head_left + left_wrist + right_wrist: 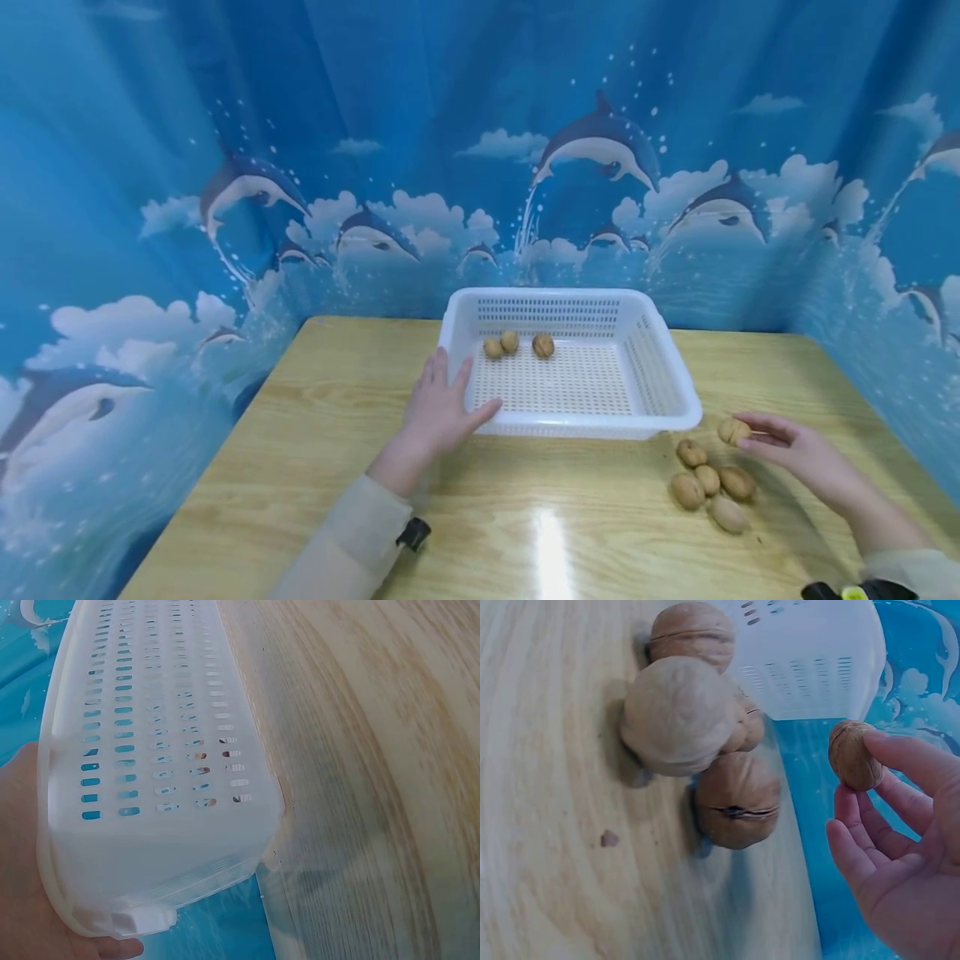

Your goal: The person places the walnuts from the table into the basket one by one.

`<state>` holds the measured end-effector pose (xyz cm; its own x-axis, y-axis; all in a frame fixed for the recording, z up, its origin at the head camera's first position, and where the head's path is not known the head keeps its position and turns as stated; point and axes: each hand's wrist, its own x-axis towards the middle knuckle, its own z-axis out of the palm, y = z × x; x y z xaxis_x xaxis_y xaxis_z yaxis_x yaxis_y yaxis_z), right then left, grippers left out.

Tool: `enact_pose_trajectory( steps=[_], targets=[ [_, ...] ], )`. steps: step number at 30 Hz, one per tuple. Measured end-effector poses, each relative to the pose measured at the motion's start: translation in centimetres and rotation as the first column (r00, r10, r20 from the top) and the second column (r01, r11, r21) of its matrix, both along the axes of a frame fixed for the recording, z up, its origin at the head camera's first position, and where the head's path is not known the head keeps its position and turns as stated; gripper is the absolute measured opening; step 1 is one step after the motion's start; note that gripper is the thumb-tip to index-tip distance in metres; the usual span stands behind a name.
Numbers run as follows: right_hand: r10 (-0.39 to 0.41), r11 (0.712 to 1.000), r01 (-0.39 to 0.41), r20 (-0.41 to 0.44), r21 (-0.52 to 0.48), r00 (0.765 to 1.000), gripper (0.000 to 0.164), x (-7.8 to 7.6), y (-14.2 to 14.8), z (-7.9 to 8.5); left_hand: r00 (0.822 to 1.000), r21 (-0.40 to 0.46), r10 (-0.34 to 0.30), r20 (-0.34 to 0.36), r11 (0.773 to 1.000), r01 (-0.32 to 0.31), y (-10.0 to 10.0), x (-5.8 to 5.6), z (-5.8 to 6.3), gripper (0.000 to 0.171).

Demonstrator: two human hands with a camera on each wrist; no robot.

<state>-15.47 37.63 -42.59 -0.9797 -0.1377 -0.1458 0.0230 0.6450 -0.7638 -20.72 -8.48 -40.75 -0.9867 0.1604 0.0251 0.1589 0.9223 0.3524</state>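
Observation:
My right hand (pixel 806 458) pinches a walnut (pixel 733 431) between thumb and fingertips, just above the table near the basket's right front corner. In the right wrist view the held walnut (pixel 855 755) shows a seam. Below and to the left of that hand lies a pile of several loose walnuts (pixel 687 491), touching or close together. A white perforated plastic basket (pixel 585 422) holds three walnuts (pixel 543 345) toward its back left. My left hand (pixel 442 408) rests at the basket's left front corner, fingers spread along the left rim and thumb over the front rim.
The basket stands at the back of a wood-grain table (pixel 300 467). A blue curtain (pixel 450 108) printed with dolphins hangs behind and along both sides. A small brown crumb (pixel 609 838) lies near the pile.

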Motion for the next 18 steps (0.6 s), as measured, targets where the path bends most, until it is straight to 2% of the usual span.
enact_pose_trajectory(
  steps=[4,11,18],
  targets=[
    [-0.009,1.000,0.009,0.014,0.014,1.000,0.063,0.1,0.1,0.9,1.000,-0.004,-0.008,-0.001,1.000,0.008,-0.1,0.0,0.0,0.087],
    [-0.012,1.000,0.011,-0.046,-0.016,0.999,0.057,0.2,0.4,2.2,1.000,-0.018,-0.017,-0.003,1.000,0.017,0.0,0.0,0.2,0.087],
    [-0.010,0.999,0.012,-0.035,0.042,0.999,0.064,0.1,-0.2,3.8,1.000,-0.028,-0.010,0.017,1.000,0.010,0.0,0.0,0.4,0.089]
  ],
)
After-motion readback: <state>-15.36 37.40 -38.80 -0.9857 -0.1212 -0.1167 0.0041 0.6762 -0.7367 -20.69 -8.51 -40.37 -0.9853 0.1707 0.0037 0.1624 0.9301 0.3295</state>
